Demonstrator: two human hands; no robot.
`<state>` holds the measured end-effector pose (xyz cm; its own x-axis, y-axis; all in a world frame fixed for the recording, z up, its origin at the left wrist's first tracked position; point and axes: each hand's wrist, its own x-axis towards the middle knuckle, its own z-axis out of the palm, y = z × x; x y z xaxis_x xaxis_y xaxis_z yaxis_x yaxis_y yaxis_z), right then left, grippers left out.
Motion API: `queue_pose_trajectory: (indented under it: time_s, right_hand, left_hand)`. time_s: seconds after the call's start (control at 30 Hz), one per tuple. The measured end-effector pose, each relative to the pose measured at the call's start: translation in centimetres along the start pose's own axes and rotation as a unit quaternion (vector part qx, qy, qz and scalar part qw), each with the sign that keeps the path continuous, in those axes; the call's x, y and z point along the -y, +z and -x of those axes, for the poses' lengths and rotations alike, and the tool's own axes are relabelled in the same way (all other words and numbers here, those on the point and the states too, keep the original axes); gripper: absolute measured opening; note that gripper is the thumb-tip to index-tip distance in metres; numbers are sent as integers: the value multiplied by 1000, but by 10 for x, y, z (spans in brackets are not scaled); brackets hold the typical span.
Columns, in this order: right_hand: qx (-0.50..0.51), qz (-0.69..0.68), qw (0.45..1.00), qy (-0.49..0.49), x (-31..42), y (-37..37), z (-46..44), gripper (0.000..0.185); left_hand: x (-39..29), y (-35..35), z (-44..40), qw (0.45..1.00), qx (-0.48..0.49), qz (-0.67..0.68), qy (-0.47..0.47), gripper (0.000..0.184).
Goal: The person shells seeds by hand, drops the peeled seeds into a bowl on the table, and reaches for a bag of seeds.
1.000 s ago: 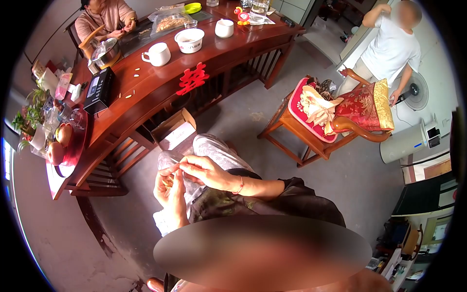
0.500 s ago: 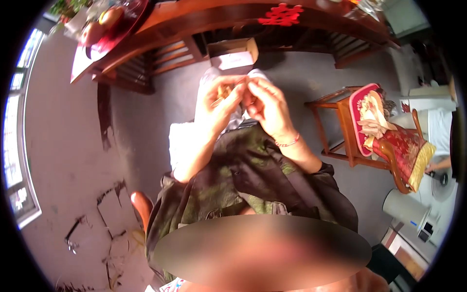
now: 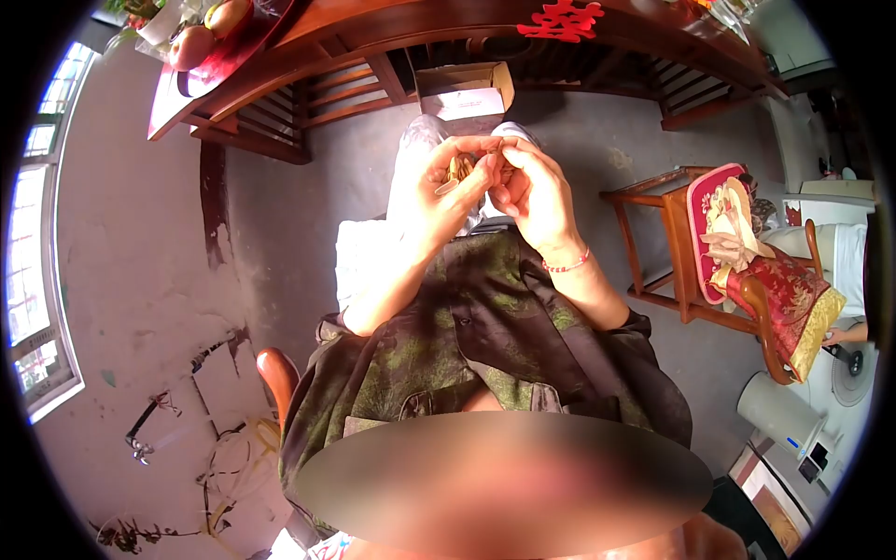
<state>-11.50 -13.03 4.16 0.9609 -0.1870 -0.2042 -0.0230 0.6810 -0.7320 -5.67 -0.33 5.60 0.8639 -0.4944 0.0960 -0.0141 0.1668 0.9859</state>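
Note:
Both hands meet above my knees, fingertips together. Several small golden-brown pieces (image 3: 459,170) lie in the palm of my left hand (image 3: 452,191), its fingers curled round them. My right hand (image 3: 539,191), with a red bracelet (image 3: 567,265) at the wrist, pinches at the left fingertips. A small brownish thing (image 3: 497,154) shows between the fingertips, too small to name. More brown bits seem to lie inside the right fingers, partly hidden.
An open cardboard box (image 3: 464,102) stands on the floor beyond my knees, before the curved wooden table (image 3: 411,30). A wooden chair (image 3: 686,247) with cushions is at the right; a person's arm (image 3: 847,334) and a fan (image 3: 851,371) are behind it.
The view has tilted down from the tabletop to my lap. Both hands have stayed together at the fingertips, and the pieces remain in my left hand.

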Motion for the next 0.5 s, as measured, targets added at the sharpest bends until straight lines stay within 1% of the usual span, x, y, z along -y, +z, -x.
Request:
queue_pose_trajectory:
  time_s: [0.07, 0.17, 0.23, 0.33, 0.43, 0.5]
  right_hand:
    - [30, 3, 1000, 1, -2, -3, -2, 26]
    - [28, 2, 1000, 4, -2, -4, -3, 26]
    - [23, 5, 1000, 7, 0, -1, -3, 27]
    - [24, 0, 1000, 15, -1, -5, -3, 27]
    - [26, -10, 999, 23, 0, -4, -4, 28]
    - [18, -13, 999, 27, -1, -5, -5, 28]
  left_hand:
    - [0, 0, 0, 1000, 6, 0, -2, 20]
    - [7, 0, 1, 1000, 6, -25, 19, 21]
    - [8, -1, 0, 997, 12, -65, 38, 22]
    - [17, -1, -1, 997, 4, -62, 53, 22]
    - [15, -1, 0, 994, 12, -92, 55, 22]
    - [14, -1, 0, 995, 15, -87, 49, 22]
